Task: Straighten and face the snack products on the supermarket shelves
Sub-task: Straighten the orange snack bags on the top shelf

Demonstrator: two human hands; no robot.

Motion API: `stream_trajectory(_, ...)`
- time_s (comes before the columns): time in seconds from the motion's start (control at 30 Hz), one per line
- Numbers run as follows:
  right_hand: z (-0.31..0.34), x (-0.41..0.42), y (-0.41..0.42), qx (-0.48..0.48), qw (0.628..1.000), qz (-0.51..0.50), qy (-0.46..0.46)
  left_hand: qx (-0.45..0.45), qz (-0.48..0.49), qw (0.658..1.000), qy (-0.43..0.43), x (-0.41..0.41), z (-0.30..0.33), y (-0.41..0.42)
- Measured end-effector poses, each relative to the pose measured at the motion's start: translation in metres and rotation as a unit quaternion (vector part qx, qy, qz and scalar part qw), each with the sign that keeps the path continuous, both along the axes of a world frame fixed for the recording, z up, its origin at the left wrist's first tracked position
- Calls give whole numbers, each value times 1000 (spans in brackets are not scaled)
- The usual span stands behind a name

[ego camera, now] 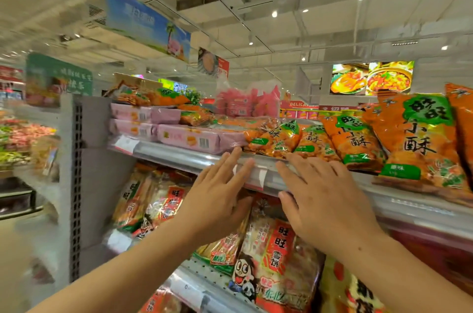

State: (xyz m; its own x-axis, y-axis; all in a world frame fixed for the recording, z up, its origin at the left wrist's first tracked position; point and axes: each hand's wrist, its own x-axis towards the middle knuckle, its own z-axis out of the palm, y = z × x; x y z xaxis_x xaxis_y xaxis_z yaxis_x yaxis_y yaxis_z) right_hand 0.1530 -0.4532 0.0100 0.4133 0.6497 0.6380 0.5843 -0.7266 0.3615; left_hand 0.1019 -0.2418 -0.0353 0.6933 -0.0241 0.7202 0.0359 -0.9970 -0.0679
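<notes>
While both flat hands, left hand [217,200] and right hand [322,200], hide the shelf rail [179,156], edges blur.

Two bare forearms rise from the bottom edge of the frame — one from the lower left, one from the lower right — each ending in a bare hand near the centre. The left hand [220,200] and the right hand [322,197] wear no gloves, rings, watch or bracelet. No sleeve shows on either arm — both are uncovered as far as the frame's edge.
</notes>
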Motion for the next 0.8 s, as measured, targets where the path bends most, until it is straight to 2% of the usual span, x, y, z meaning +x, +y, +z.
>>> stream_trajectory(0.2,0,-2,2,-5,1000,-21,6,-10,17,1000,-20,-18,14,51)
stream_trajectory(0.3,2,-9,22,67,997,-4,28,-31,37,998,-33,-29,20,103)
stream_trajectory(0.4,5,-27,75,113,993,38,-9,-53,54,996,-51,-31,17,161)
stream_trajectory(0.53,13,-47,173,102,991,81,-34,-46,34,997,-48,-27,9,227)
stream_trajectory(0.63,24,-46,234,66,996,51,8,-13,-3,1000,-18,-22,3,255)
stream_trajectory(0.8,44,-29,308,75,997,-21,18,41,-76,996,-31,-19,3,282)
